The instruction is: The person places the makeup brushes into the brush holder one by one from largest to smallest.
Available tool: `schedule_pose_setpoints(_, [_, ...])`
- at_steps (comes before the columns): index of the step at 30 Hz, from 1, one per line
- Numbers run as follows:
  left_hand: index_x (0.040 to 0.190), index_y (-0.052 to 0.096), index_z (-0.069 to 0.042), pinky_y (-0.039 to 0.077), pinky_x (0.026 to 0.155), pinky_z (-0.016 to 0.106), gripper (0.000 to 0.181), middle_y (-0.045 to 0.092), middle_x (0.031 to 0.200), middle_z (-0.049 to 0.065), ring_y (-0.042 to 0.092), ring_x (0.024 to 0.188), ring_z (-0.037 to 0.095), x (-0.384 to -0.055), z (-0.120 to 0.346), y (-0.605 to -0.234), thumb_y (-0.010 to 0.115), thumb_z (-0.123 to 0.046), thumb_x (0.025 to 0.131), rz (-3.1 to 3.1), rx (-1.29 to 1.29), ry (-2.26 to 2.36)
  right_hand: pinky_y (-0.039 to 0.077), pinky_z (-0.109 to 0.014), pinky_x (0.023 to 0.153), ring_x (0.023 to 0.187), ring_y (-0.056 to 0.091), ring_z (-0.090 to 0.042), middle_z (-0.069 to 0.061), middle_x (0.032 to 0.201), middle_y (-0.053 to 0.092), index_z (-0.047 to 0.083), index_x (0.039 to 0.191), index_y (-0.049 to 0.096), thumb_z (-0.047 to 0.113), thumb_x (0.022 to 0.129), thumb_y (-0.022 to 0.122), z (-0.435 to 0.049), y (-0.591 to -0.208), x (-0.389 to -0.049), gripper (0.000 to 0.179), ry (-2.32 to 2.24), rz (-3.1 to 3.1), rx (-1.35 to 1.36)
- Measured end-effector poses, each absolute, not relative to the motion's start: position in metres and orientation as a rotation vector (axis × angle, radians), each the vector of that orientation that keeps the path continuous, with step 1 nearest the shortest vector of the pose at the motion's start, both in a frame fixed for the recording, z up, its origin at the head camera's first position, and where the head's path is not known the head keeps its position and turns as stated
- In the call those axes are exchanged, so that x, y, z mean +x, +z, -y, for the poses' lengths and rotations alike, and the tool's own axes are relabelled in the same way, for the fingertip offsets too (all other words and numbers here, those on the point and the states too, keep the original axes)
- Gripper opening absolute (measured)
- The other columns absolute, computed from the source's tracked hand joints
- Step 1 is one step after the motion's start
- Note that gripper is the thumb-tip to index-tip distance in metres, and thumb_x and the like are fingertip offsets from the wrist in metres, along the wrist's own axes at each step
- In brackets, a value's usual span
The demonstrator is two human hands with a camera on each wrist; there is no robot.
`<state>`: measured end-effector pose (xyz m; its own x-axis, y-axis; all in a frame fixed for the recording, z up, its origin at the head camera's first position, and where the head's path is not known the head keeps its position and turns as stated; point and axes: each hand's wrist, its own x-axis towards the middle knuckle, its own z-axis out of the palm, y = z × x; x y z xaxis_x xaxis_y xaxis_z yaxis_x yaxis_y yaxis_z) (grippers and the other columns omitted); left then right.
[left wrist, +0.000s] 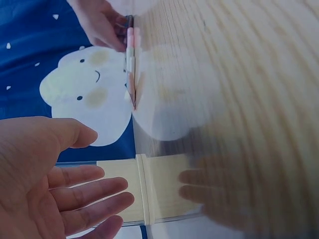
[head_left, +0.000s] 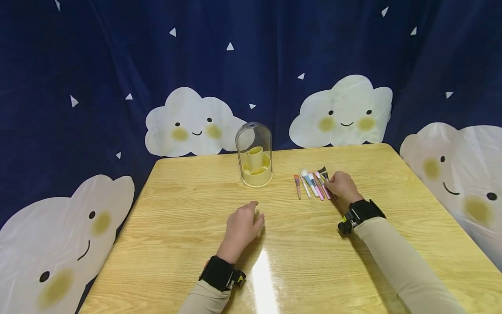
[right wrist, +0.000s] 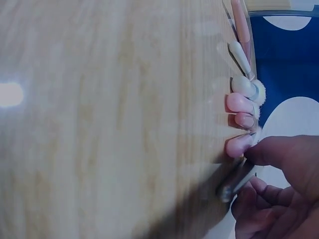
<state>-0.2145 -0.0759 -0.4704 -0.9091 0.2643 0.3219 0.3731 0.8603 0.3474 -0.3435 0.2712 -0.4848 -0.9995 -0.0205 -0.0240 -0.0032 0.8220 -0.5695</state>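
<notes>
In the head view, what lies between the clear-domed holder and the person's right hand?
The head view shows a bare strip of tabletop beside the clear-domed holder, then a row of makeup brushes reaching to the right hand.

Brushes on the table — holder to their left, under a dome.

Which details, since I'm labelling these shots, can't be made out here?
Head view: part of the dark-handled brush, covered by the right hand.
Right wrist view: that brush's bristle end, behind the same hand; what shows is blurred.
Left wrist view: part of the clear dome, behind the left hand.
Head view: the floor of the inner cup, hidden by its wall.
Head view: the rest of the left sleeve, beyond the bottom edge.
</notes>
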Motion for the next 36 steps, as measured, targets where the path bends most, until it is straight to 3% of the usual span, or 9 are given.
schedule_pose_setpoints(5, [0.125, 0.067, 0.0, 0.044, 0.045, 0.025, 0.039, 0.075, 0.1, 0.016, 0.061, 0.06, 0.018, -0.214, 0.074, -0.471, 0.07, -0.026, 0.096, 2.759, -0.492, -0.584, 0.021, -0.026, 0.046, 0.04, 0.032, -0.011, 0.007, 0.044, 0.033, 0.016, 0.051, 0.04, 0.016, 0.096, 0.058, -0.272, -0.487, -0.338, 0.049, -0.963, -2.987, -0.077])
schedule_pose_setpoints(9, [0.124, 0.067, -0.001, 0.048, 0.049, 0.027, 0.038, 0.075, 0.097, 0.014, 0.068, 0.069, 0.023, -0.217, 0.069, -0.469, 0.069, -0.027, 0.096, 2.749, -0.513, -0.563, 0.024, -0.028, 0.047, 0.041, 0.036, -0.013, 0.004, 0.046, 0.036, 0.012, 0.055, 0.041, 0.017, 0.099, 0.057, -0.274, -0.482, -0.333, 0.046, -0.993, -3.021, -0.092])
schedule_pose_setpoints(15, [0.127, 0.065, -0.001, 0.046, 0.048, 0.024, 0.037, 0.074, 0.104, 0.014, 0.066, 0.067, 0.02, -0.226, 0.064, -0.469, 0.067, -0.024, 0.099, 2.772, -0.526, -0.66, 0.041, -0.027, 0.056, 0.067, 0.053, -0.022, -0.014, 0.079, 0.058, -0.008, 0.095, 0.058, 0.018, 0.101, 0.058, -0.267, -0.467, -0.321, 0.027, -1.174, -3.073, -0.106])
schedule_pose_setpoints(19, [0.132, 0.063, -0.001, 0.058, 0.066, 0.031, 0.039, 0.073, 0.111, 0.016, 0.072, 0.086, 0.026, -0.235, 0.062, -0.468, 0.067, -0.023, 0.1, 2.744, -0.52, -0.913, 0.045, -0.021, 0.065, 0.084, 0.057, -0.024, -0.021, 0.096, 0.062, -0.009, 0.111, 0.059, 0.02, 0.103, 0.059, -0.242, -0.46, -0.312, 0.03, -1.368, -3.024, -0.242])
schedule_pose_setpoints(23, [0.136, 0.06, -0.002, 0.058, 0.086, 0.034, 0.043, 0.071, 0.117, 0.016, 0.071, 0.104, 0.027, -0.248, 0.052, -0.465, 0.066, -0.026, 0.1, 2.662, -0.553, -1.165, 0.047, -0.018, 0.067, 0.083, 0.06, -0.019, -0.019, 0.098, 0.067, -0.005, 0.11, 0.062, 0.017, 0.102, 0.063, -0.207, -0.454, -0.3, 0.024, -1.547, -2.941, -0.453])
schedule_pose_setpoints(29, [0.131, 0.065, -0.001, 0.058, 0.081, 0.023, 0.042, 0.073, 0.115, 0.014, 0.072, 0.101, 0.021, -0.258, 0.032, -0.461, 0.067, -0.029, 0.1, 2.477, -0.488, -1.591, 0.046, -0.024, 0.065, 0.079, 0.061, -0.013, -0.01, 0.091, 0.071, 0.002, 0.102, 0.069, 0.011, 0.095, 0.072, -0.166, -0.449, -0.28, 0.012, -1.594, -2.935, -0.739])
schedule_pose_setpoints(36, [0.112, 0.074, -0.002, 0.059, 0.078, 0.023, 0.027, 0.075, 0.107, 0.01, 0.074, 0.094, 0.019, -0.257, 0.022, -0.457, 0.068, -0.026, 0.099, 2.29, -0.369, -1.775, 0.046, -0.029, 0.063, 0.078, 0.06, -0.013, -0.005, 0.088, 0.071, 0.004, 0.101, 0.068, 0.008, 0.093, 0.074, -0.15, -0.454, -0.266, 0.011, -1.596, -2.916, -0.862])
